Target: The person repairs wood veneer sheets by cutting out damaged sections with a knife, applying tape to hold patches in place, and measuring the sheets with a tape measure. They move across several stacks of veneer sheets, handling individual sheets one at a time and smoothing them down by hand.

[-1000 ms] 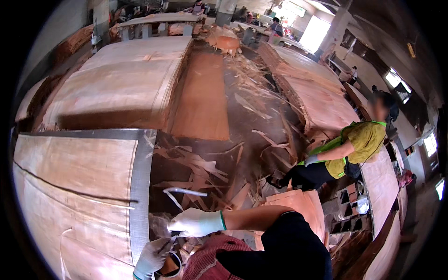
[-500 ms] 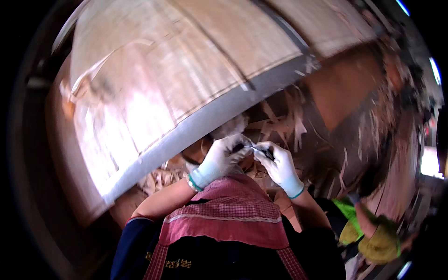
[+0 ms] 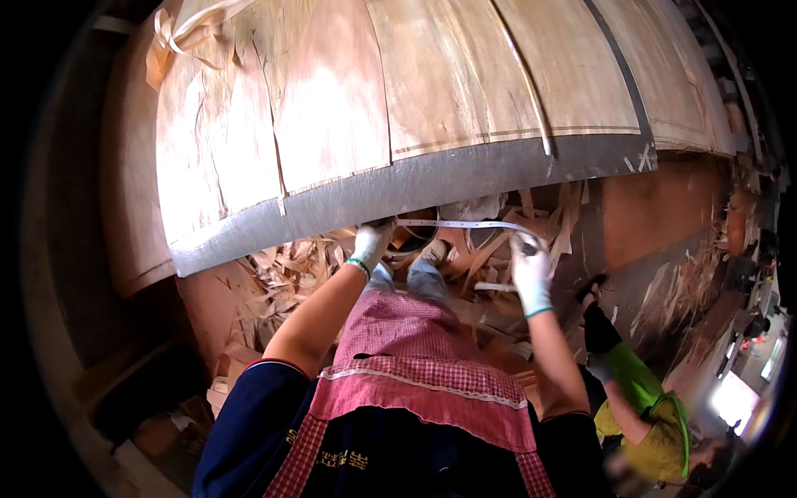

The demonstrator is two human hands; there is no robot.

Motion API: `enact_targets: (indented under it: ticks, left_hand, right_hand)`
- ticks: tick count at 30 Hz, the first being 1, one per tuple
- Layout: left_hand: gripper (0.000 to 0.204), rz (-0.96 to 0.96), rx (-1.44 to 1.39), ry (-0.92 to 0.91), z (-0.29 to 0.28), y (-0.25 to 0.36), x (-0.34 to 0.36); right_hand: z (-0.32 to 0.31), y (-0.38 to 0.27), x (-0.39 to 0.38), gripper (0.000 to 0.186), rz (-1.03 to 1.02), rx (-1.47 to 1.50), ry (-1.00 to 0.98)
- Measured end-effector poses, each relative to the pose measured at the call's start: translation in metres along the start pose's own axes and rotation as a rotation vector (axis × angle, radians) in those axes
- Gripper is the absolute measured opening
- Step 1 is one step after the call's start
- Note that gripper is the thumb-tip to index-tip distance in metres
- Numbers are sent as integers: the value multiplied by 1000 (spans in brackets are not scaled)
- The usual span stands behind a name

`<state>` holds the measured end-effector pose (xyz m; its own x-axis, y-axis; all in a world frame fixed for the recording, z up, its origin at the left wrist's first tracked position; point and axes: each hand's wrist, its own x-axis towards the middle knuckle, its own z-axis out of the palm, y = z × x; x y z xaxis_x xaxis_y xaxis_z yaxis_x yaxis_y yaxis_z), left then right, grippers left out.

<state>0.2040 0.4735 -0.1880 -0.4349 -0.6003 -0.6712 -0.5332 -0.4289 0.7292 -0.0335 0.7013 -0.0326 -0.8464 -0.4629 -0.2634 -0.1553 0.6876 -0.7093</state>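
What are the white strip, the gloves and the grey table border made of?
White strip: probably smooth plastic or coated tape, as it bends in a thin curve. Gloves: likely knitted fabric, matte with close-fitting cuffs. Grey table border: possibly sheet metal, given its dull sheen.

This is a wood-veneer workshop: thin wood sheets (image 3: 457,79) cover the table (image 3: 465,173) and wood scraps (image 3: 286,270) litter the floor (image 3: 618,289).
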Motion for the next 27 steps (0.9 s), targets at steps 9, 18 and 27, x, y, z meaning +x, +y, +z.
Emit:
enact_targets:
  ticks: [9, 18, 27]
  left_hand:
    - [42, 155, 758, 128, 63, 18, 32]
    - [27, -22, 166, 367, -115, 7, -71]
    - [16, -203, 436, 1819, -593, -27, -428]
  right_hand:
    - [170, -20, 2, 16, 162, 677, -224]
    - [201, -22, -8, 13, 42, 475, -218]
    - [211, -19, -7, 26, -377, -358, -184]
